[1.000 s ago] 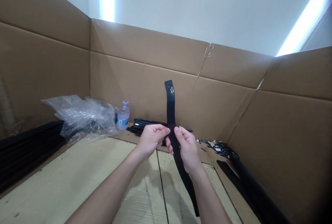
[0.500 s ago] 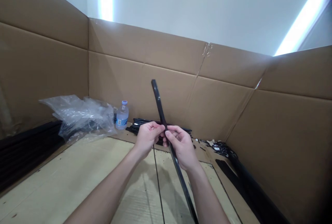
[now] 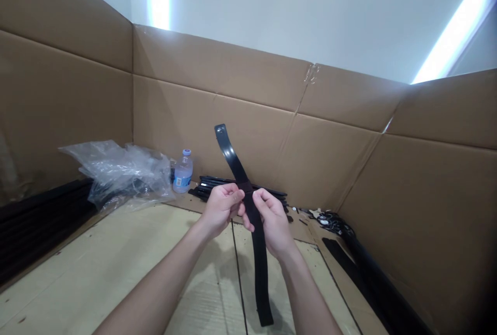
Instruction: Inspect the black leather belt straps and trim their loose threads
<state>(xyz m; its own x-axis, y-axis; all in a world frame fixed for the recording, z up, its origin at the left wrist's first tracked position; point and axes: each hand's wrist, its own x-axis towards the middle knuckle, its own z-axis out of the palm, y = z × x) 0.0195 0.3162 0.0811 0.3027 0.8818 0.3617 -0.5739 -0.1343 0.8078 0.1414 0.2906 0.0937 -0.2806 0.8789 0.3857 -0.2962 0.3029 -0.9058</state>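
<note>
A black strap [image 3: 259, 252] is held up in front of me above the board. Its upper part is a glossy, curved band with a rounded end and a small round mark near the tip; the lower part is matte, like fabric, and hangs down. My left hand [image 3: 223, 206] pinches the strap's left edge near the join of the two parts. On the opposite edge, my right hand [image 3: 274, 218] pinches it between thumb and fingers. Both hands are closed. Some fingers are hidden behind the strap.
A pale board [image 3: 128, 267] covers the work surface. At the back are a bottle [image 3: 182, 172], a crumpled clear plastic bag [image 3: 124, 172] and a stack of black strips [image 3: 209, 186]. More dark strips [image 3: 42, 226] lie left, others [image 3: 349, 267] right. Cardboard walls [image 3: 213, 97] surround the area.
The strap has turned from edge-on to showing its flat face, and its upper part now curves left. Both hands remain in nearly the same place.
</note>
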